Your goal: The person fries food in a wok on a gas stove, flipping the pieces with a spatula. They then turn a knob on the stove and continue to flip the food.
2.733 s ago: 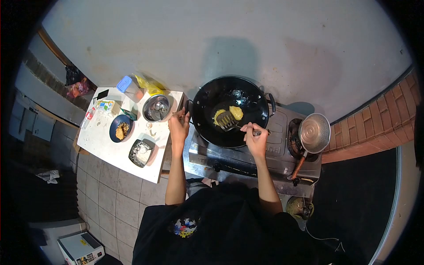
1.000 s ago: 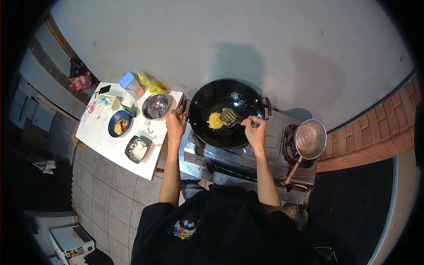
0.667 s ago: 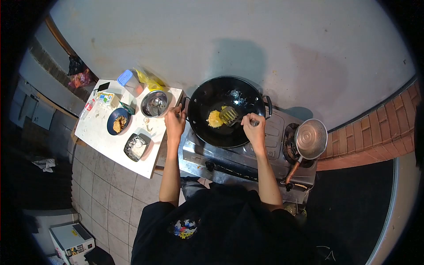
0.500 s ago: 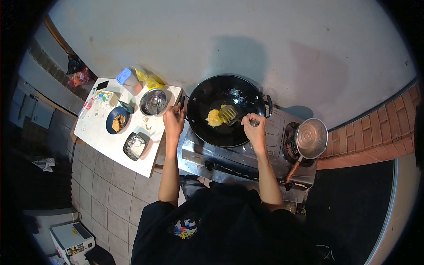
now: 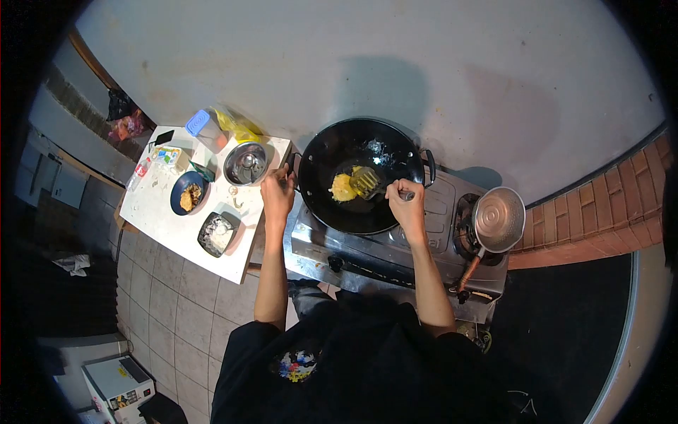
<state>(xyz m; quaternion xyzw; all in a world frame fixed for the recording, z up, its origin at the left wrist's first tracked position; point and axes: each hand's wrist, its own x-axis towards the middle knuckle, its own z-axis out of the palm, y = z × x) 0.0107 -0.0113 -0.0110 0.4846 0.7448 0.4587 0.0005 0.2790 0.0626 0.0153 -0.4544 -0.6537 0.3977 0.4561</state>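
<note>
shadows on wall [image 5: 385, 85] | wok [image 5: 346, 150] glare | fisheye distortion, black corners

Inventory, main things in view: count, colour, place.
Wok: 1, black, on stove
Stove: 1, silver, right of table
Table: 1, white, left of stove
Saucepan: 1, silver, stove's right side
Spatula: 1, dark, in wok
Food: 1+, yellow, in wok
Steel bowl: 1, silver, table
Round bowl: 1, dark blue, table
Square bowl: 1, black, table
Lidded container: 1, clear/blue, table
Bag: 1, yellow, table back
Flat slab: 1, black, table
Left hand: 1, bare, at wok's left
Right hand: 1, bare, holding spatula
</note>
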